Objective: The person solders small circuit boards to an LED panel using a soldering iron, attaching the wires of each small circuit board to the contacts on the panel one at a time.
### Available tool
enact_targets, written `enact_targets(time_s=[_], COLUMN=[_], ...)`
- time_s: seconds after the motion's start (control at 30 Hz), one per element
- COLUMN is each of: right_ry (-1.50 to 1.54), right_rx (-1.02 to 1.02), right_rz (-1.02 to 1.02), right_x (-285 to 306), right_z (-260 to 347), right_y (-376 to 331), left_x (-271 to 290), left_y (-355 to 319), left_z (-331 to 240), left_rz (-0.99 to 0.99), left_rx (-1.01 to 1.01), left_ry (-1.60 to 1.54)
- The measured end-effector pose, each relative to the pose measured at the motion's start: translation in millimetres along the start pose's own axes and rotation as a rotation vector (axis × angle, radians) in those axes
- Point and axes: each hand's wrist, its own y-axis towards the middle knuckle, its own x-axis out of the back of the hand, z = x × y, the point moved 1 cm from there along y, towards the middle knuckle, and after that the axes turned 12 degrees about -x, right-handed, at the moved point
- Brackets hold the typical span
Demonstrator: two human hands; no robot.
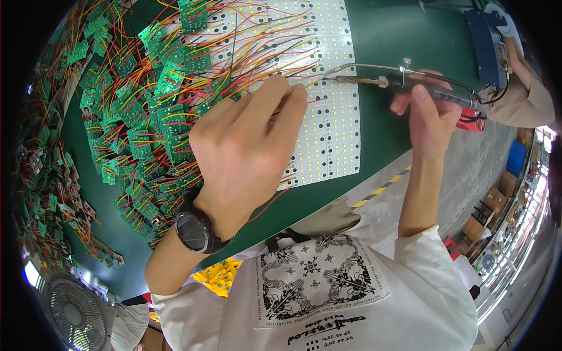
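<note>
My left hand [246,140], with a black watch [196,231] on its wrist, is closed in a pinch over a white LED panel [336,140]. A thin wire [314,101] shows at its fingertips, which hide most of their grip. My right hand [432,114] is wrapped round a soldering iron [445,93] with a thin curved feed tube [363,66] clamped along it. The iron's tip points left, just right of my left fingertips, above the panel. Red and yellow wires [275,41] run from small green circuit boards [143,143] onto the panel.
Piles of wired boards [52,205] lie at the far left of the green table [404,35]. A blue device [487,50] stands at the back right, beside another person's arm [527,82]. A fan [73,307] is at the lower left, near yellow items [218,277].
</note>
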Motion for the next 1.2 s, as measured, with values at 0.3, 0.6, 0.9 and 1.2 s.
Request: enact_targets(time_s=[0.3,0.6,0.9,1.2], right_ry=[-0.012,0.045,0.09,0.315], right_rx=[-0.012,0.008,-0.007,-0.176], right_rz=[-0.021,0.017,-0.021,-0.025], right_x=[-2.2,-0.9,0.3,8.1], right_z=[0.6,2.2,4.9,11.0], right_y=[-1.0,0.8,2.2,8.4], left_x=[4.0,1.9,5.1,10.2], left_y=[2.9,1.9,3.6,9.0], left_z=[-0.6,-0.8,-1.0,-3.6], left_rz=[0.041,0.038,0.04,0.088], left_rx=[0.032,0.011,0.004,-0.126], left_ry=[0.002,0.011,0.011,-0.2])
